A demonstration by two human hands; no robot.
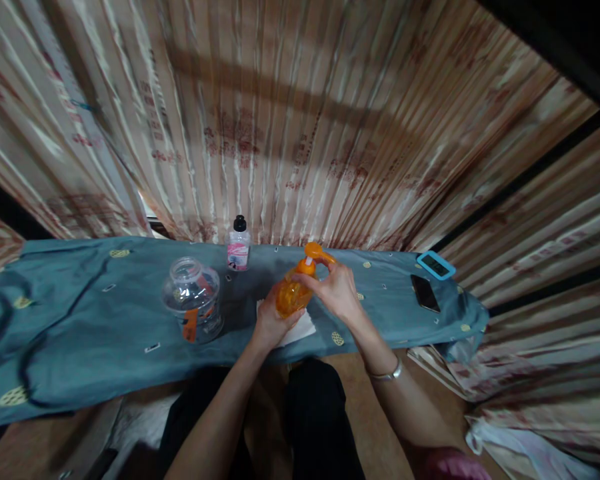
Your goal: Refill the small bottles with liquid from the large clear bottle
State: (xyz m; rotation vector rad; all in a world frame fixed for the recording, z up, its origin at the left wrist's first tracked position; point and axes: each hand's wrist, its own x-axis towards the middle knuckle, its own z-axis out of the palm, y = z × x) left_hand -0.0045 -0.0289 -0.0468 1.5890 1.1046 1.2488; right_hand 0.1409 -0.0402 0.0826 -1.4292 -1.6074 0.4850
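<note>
Orange pump bottle [291, 300] tilts over white paper [303, 331] near the front edge of the cloth-covered table [115, 327]. The left hand [271, 321] clamps its fingers round the body; the right hand [339, 289] pinches the pump top [313, 250] between thumb and fingers. A clear jar [200, 303] stands to the left, a black-capped bottle [238, 251] by the back edge.

No text can be read. The pink label [238, 255] left of centre and the upper curtain print [237, 141] are blurred.
</note>
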